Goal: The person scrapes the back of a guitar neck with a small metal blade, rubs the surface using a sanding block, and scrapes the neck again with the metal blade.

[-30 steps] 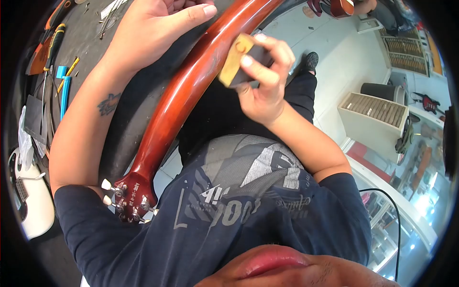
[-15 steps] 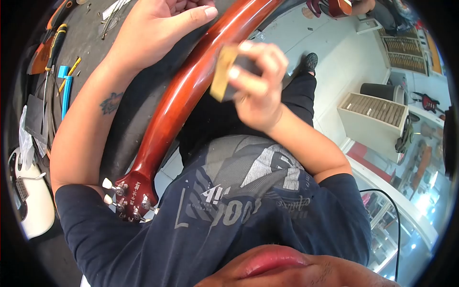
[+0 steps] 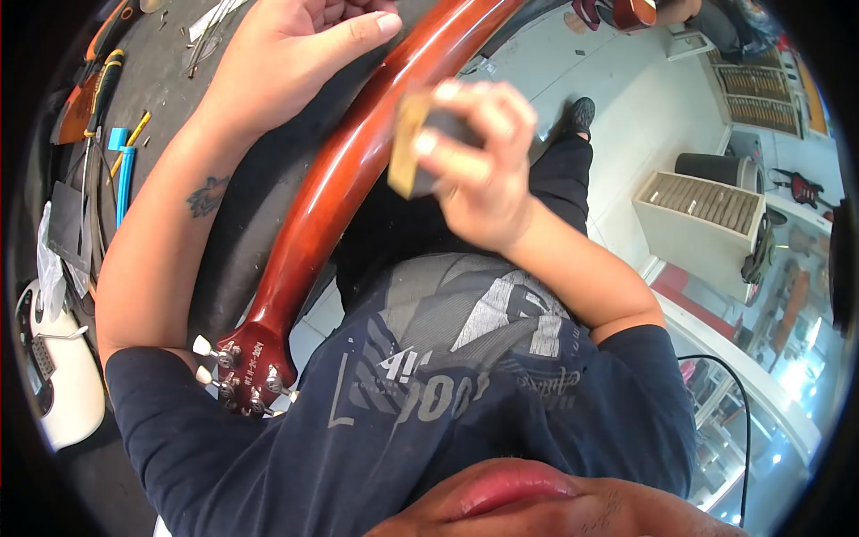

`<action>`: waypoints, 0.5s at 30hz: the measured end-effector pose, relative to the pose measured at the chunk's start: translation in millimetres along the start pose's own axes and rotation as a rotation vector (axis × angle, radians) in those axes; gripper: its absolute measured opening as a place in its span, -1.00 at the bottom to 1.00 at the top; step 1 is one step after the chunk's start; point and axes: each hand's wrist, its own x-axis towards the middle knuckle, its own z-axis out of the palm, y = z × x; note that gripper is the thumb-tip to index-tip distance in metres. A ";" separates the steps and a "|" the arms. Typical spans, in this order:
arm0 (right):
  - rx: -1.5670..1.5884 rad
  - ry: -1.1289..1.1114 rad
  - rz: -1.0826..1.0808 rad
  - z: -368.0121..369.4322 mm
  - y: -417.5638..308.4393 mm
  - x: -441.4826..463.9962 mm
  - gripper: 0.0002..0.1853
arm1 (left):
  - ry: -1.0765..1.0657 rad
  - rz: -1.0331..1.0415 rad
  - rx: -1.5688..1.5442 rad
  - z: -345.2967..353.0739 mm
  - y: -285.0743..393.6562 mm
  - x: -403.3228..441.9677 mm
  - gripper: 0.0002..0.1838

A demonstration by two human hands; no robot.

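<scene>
A glossy red-brown guitar neck [image 3: 309, 208] runs diagonally across the view, its back facing up. The headstock [image 3: 259, 362], with metal tuners and pale buttons, is at the lower left. In my right hand [image 3: 488, 166] is a small sanding block [image 3: 410, 148], dark with a yellow-tan face, held between thumb and fingers at the neck's right edge. Motion blurs the block, and I cannot tell if it touches the wood. My left hand [image 3: 309, 45] lies beside the neck's upper left side, thumb stretched out, fingers loosely curled and partly cut off by the frame's top.
On the dark bench at left lie a yellow-black screwdriver [image 3: 109, 76], a blue tool [image 3: 126, 174], a yellow pencil [image 3: 134, 140] and a white guitar body [image 3: 70, 385]. At right, a white box [image 3: 693, 237] stands on the tiled floor near a glass display case [image 3: 769, 394].
My right hand and the sanding block have shifted slightly left and down along the neck's edge. The left hand and the guitar neck have stayed nearly still.
</scene>
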 end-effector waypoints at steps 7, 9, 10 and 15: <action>-0.056 -0.060 -0.003 -11.0 3.4 15.2 -0.34 | -0.005 0.019 -0.006 -2.2 -8.5 -0.1 -0.67; -0.048 -0.162 -0.031 -21.0 -10.2 16.8 -0.33 | -0.008 0.020 0.001 -3.9 -6.5 2.3 -0.67; -0.079 -0.116 -0.075 -18.0 4.1 16.2 -0.35 | -0.003 0.019 -0.008 -2.3 -5.2 1.8 -0.68; -0.068 -0.188 -0.016 -24.1 -14.0 21.7 -0.35 | -0.013 0.014 -0.027 -2.3 -7.6 1.4 -0.68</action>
